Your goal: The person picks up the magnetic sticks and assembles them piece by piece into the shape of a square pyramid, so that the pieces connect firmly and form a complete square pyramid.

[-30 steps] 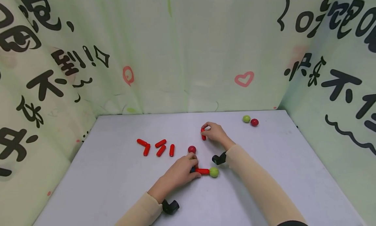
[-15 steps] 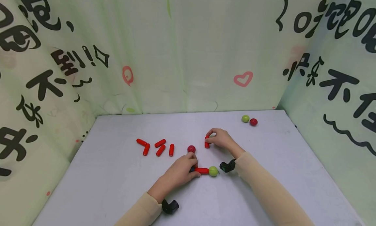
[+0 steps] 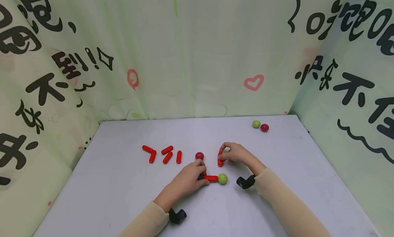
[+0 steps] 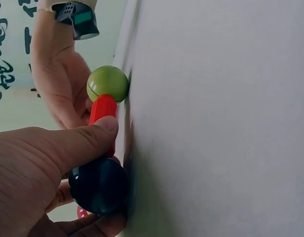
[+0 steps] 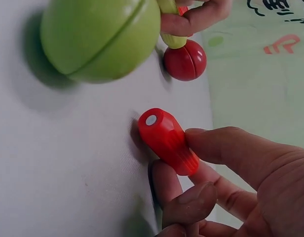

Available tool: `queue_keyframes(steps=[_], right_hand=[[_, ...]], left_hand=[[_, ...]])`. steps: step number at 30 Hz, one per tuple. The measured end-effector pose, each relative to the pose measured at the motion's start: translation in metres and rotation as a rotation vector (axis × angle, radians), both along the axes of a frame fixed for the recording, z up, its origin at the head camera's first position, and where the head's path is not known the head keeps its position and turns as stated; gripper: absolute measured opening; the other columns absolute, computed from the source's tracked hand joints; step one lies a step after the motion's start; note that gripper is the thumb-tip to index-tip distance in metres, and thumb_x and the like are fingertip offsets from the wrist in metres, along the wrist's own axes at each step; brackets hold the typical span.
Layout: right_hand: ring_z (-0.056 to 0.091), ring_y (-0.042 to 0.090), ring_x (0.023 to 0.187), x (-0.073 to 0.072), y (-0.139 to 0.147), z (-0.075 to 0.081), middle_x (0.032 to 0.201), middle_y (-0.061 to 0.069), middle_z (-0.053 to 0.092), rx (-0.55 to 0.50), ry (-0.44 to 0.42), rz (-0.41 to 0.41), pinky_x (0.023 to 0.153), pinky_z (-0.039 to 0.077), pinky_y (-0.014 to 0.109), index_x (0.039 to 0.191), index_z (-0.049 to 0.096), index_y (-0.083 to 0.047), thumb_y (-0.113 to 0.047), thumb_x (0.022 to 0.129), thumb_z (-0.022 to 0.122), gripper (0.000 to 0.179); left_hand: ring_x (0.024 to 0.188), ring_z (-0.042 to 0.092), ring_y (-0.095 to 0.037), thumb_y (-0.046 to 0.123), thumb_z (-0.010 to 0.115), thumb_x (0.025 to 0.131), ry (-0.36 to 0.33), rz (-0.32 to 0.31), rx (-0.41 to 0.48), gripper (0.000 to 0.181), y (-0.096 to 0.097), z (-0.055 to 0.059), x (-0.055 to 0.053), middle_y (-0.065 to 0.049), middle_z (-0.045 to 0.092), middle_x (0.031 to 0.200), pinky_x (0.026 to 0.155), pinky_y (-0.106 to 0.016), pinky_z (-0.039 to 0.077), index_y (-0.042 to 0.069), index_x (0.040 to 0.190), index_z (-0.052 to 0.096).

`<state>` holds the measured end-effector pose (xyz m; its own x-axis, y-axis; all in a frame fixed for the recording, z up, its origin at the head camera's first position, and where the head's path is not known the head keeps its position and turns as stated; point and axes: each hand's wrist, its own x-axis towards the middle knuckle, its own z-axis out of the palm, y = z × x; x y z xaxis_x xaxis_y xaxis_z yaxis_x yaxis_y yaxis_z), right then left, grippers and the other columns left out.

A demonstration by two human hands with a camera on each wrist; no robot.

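Observation:
My left hand [image 3: 186,178] grips a dark blue ball [image 4: 98,186] with thumb and fingers, close to the tabletop. A red rod [image 3: 211,178] runs from that ball to a green ball [image 3: 222,179] on the right. Beyond the left fingers lies a red ball [image 3: 199,155]; the right wrist view shows a yellow-green rod [image 5: 173,41] meeting it, partly hidden by those fingers. Farther back and to the right, my right hand [image 3: 238,154] pinches a separate red rod [image 5: 171,142]. Its near end carries a round silvery disc and points towards the green ball.
Several loose red rods [image 3: 167,157] lie on the left of the white table [image 3: 107,182]. A second green ball [image 3: 256,124] and another red ball [image 3: 264,128] sit at the back right. Printed curtains [image 3: 197,59] enclose the back and sides.
The right hand has come nearer and slightly right with the red rod, towards the green ball. The left hand keeps its grip on the dark blue ball in the same place.

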<state>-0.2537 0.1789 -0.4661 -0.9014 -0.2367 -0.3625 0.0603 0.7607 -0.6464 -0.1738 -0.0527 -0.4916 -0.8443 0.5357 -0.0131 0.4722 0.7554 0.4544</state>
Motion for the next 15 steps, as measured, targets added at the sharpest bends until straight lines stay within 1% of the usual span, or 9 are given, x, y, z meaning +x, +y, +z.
queue_keyframes(steps=[5, 11, 15], right_hand=[[0.050, 0.016, 0.063, 0.010, 0.004, -0.001, 0.078, 0.002, 0.064, -0.014, -0.037, 0.021, 0.062, 0.040, 0.027, 0.107, 0.066, -0.013, -0.026, 0.092, 0.075, 0.022], [0.050, 0.016, 0.062, 0.016, 0.004, 0.002, 0.076, 0.002, 0.062, -0.029, -0.045, 0.035, 0.062, 0.040, 0.027, 0.104, 0.066, -0.014, -0.025, 0.091, 0.076, 0.020], [0.049, 0.017, 0.061, 0.020, 0.005, 0.003, 0.074, 0.002, 0.059, -0.004, -0.056, 0.068, 0.062, 0.040, 0.027, 0.105, 0.066, -0.015, -0.026, 0.091, 0.075, 0.020]], left_hand=[[0.084, 0.053, -0.007, 0.036, 0.081, 0.090, 0.010, -0.009, 0.018, 0.022, 0.000, -0.002, 0.000, 0.004, 0.057, 0.110, 0.075, -0.019, 0.051, 0.019, 0.095, 0.067], [0.085, 0.054, -0.008, 0.036, 0.081, 0.090, 0.019, 0.000, 0.030, 0.022, -0.001, -0.003, -0.001, 0.003, 0.058, 0.113, 0.077, -0.021, 0.052, 0.019, 0.092, 0.066], [0.086, 0.054, -0.008, 0.036, 0.081, 0.091, 0.017, -0.002, 0.026, 0.023, 0.000, -0.003, -0.001, 0.003, 0.058, 0.114, 0.077, -0.020, 0.052, 0.019, 0.094, 0.066]])
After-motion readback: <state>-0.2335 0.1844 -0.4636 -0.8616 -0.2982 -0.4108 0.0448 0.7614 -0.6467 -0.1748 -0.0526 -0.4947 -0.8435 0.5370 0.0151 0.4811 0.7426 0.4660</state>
